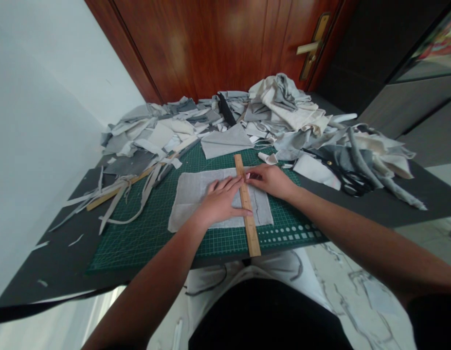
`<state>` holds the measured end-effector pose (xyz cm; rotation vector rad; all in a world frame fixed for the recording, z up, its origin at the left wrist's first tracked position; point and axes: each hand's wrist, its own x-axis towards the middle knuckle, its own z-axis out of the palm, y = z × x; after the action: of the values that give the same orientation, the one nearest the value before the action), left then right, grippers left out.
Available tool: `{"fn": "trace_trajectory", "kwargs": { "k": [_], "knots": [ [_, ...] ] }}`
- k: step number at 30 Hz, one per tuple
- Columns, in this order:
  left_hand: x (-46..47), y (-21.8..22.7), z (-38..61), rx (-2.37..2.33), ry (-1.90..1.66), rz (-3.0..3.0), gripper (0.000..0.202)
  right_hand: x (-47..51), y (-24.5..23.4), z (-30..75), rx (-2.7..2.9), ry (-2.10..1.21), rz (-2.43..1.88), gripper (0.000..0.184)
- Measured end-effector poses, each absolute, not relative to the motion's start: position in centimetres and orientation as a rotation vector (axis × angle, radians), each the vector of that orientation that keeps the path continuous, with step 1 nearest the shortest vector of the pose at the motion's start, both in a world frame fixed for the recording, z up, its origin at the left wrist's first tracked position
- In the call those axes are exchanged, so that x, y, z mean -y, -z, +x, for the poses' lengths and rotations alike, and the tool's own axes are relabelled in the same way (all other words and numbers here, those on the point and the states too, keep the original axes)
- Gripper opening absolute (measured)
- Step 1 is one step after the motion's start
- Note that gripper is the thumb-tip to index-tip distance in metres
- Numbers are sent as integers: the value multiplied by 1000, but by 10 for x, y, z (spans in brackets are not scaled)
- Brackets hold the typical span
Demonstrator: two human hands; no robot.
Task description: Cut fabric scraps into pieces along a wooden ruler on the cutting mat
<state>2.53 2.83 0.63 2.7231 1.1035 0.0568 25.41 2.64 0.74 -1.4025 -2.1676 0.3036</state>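
Note:
A light grey square of cloth [190, 194] lies flat on the green cutting mat [145, 233]. A wooden ruler [251, 228] lies across the cloth's right part, running from far to near. My left hand [221, 201] rests flat on the cloth, fingers stretched out and pressed against the ruler's left edge. My right hand [269, 180] sits on the ruler's right side with fingertips pinched together at its edge; whatever they hold is too small to make out.
A heap of grey and cream fabric scraps [276, 112] covers the table's far side. Black scissors [351, 182] lie to the right. A second wooden stick [116, 189] and cloth strips lie at the left. A wooden door [218, 43] stands behind.

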Motion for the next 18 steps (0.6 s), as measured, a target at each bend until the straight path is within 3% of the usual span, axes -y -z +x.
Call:
{"fn": "trace_trajectory", "kwargs": {
  "k": [18],
  "knots": [
    [-29, -7, 26, -1120, -11, 2709, 103, -3, -6, 255, 2293, -365, -1236, 24]
  ]
}}
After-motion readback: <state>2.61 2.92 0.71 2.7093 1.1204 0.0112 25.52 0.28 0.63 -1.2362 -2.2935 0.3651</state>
